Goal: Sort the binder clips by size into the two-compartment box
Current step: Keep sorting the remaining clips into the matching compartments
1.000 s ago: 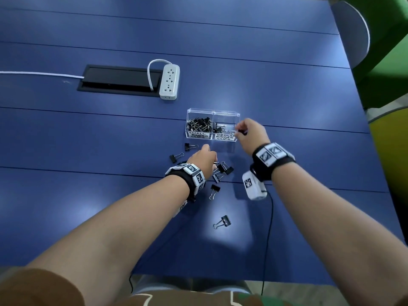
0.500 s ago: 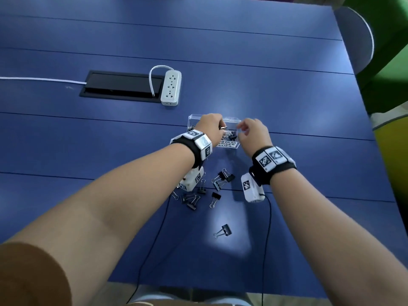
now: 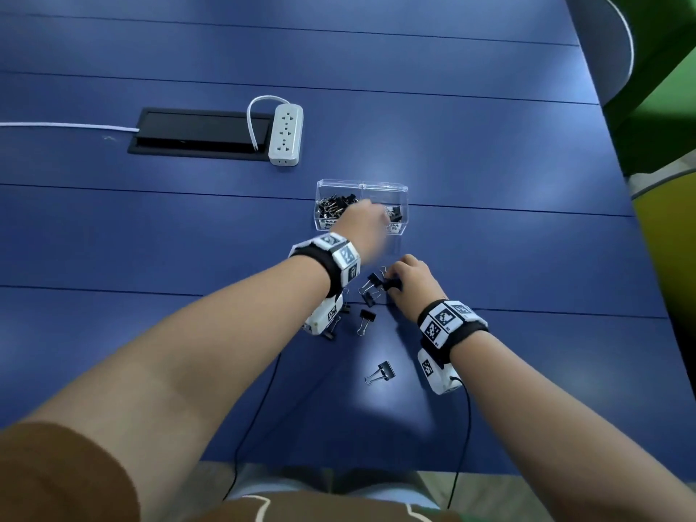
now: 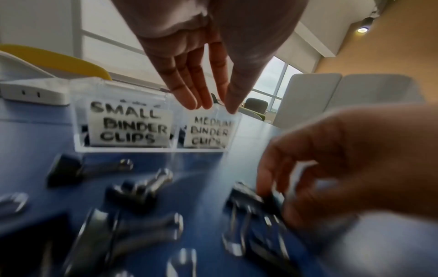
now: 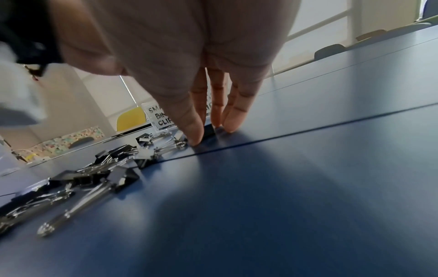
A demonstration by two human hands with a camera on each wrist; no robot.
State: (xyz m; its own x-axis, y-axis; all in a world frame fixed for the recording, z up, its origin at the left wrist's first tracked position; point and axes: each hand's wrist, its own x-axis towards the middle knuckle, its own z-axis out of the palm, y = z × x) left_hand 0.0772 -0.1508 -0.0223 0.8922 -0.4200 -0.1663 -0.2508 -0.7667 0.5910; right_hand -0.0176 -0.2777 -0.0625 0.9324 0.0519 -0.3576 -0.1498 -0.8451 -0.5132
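A person's left hand [image 3: 363, 224] hovers over the clear box [image 3: 400, 190], fingers [image 4: 201, 88] now straight, together and empty, its clip apparently dropped in half a second after both hands met there; the right hand [image 3: 412, 282] has returned to the surface [image 3: 527, 258], thumb and fingers [image 5: 196, 129] pinching a black clip [image 5: 209, 131] from the loose clips [image 3: 367, 318] just before the box. One more seems sorted, several remain. Labels read "SMALL BINDER CLIPS" [image 4: 130, 124] left, "MEDIUM BINDER CLIPS" [image 4: 209, 132] right
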